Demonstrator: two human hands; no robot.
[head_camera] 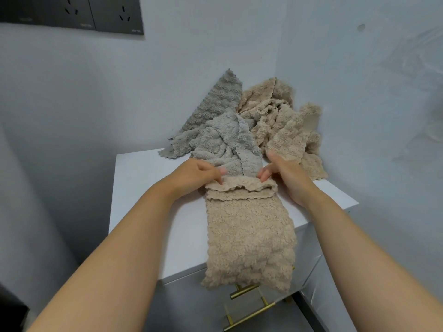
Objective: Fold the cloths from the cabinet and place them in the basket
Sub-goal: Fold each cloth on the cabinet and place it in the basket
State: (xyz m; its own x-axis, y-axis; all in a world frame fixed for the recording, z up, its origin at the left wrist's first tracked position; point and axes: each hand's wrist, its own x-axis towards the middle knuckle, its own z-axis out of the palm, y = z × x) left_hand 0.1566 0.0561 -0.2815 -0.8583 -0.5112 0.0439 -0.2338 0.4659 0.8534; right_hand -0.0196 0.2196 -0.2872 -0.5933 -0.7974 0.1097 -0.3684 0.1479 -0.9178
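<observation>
Mid-frame, left hand [196,174] and right hand [282,173] each pinch the far edge of the folded beige cloth [249,236]. Its near end droops off the white surface [143,188], partly hiding the brass handles [251,310]. Crumpled grey cloths [223,130] and a beige pile [280,121] fill the wall corner behind. Dark sockets [96,13] are cut off upper left.

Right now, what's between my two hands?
The beige cloth, its far edge pinched by left hand and right hand; grey cloth just behind. Head view.

1 view, worn on the head; faces forward and down; near the cabinet [134,178] top, walls [335,68] close behind
</observation>
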